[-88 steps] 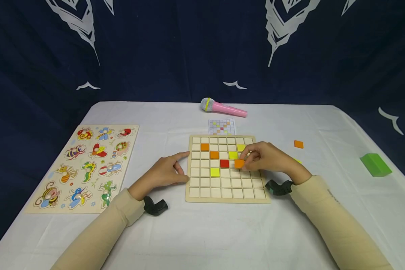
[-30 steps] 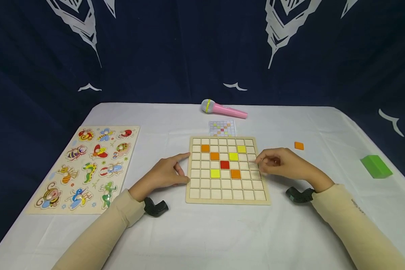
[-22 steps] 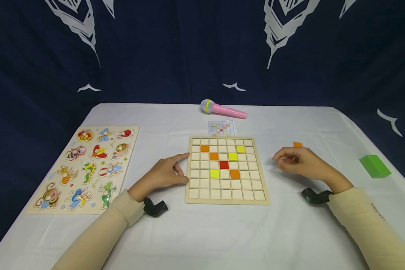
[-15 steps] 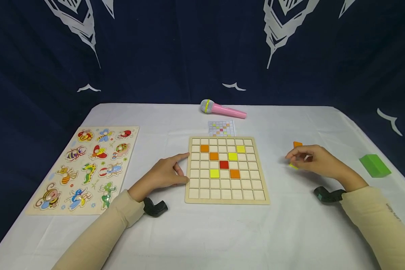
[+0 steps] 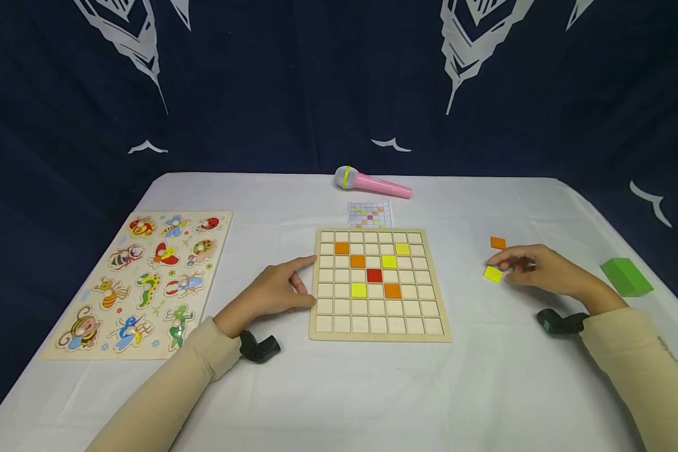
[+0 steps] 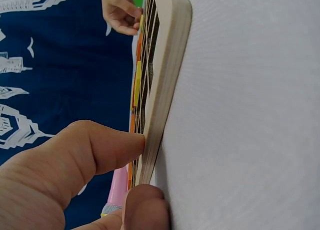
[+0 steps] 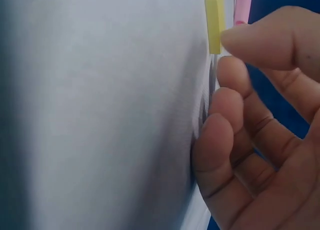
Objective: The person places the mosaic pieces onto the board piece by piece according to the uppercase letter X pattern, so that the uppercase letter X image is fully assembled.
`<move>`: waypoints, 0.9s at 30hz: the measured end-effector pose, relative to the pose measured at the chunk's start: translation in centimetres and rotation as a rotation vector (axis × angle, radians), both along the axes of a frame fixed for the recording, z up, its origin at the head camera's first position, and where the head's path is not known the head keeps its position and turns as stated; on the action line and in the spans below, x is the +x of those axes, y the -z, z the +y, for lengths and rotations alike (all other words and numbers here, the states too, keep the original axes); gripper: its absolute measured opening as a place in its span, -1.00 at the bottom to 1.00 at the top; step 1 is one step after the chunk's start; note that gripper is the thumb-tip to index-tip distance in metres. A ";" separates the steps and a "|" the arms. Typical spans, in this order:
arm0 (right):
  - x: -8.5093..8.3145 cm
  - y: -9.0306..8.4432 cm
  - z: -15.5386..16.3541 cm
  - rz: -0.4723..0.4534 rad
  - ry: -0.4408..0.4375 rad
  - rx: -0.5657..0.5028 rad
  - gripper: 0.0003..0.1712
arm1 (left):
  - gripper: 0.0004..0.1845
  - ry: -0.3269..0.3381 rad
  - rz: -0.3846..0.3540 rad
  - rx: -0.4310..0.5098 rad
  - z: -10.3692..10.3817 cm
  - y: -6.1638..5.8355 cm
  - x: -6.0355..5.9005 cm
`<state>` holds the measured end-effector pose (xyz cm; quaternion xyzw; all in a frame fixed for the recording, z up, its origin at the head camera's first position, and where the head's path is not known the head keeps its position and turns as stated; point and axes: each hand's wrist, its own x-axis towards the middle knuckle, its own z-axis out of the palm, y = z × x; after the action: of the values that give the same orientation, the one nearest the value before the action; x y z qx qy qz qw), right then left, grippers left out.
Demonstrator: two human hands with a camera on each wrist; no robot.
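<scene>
In the head view, a wooden grid board (image 5: 378, 334) lies mid-table with several coloured square tiles in its cells, among them a red tile (image 5: 375, 275). My left hand (image 5: 272, 287) rests at its left edge, thumb and forefinger spread; the left wrist view has the thumb (image 6: 117, 147) against the wooden side. To the right, my right hand (image 5: 537, 270) is low over the table, fingers loosely bent, right beside a yellow tile (image 5: 492, 274). The right wrist view shows the thumb tip at that yellow tile (image 7: 214, 24), the other fingertips apart from it.
An orange tile (image 5: 498, 242) lies just behind my right hand, a green block (image 5: 627, 277) farther right. Beyond the board are a printed pattern card (image 5: 370, 215) and a pink toy microphone (image 5: 381, 185). An insect peg puzzle (image 5: 147, 282) lies left.
An orange tile was set into the board below and right of the red one. My right hand then moved right, off the board, to the loose yellow tile. The left hand stayed.
</scene>
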<state>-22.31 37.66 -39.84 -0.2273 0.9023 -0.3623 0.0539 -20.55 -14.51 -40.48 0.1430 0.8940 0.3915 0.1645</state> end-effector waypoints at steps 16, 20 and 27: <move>-0.3 -1.0 -1.0 -0.063 0.029 0.183 -0.61 | -0.05 0.002 0.005 0.001 0.1 0.0 0.0; -0.2 -1.3 -1.5 -0.057 0.040 0.216 -0.65 | -0.05 0.005 0.001 0.007 0.1 -0.1 0.1; 0.0 -1.9 -2.8 -0.028 0.034 0.224 -0.70 | -0.05 0.003 -0.005 0.008 0.1 -0.2 0.1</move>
<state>-22.32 34.89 -37.93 -0.1995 0.9401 -0.2630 0.0855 -20.46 -14.41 -40.29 0.1443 0.8917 0.3952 0.1667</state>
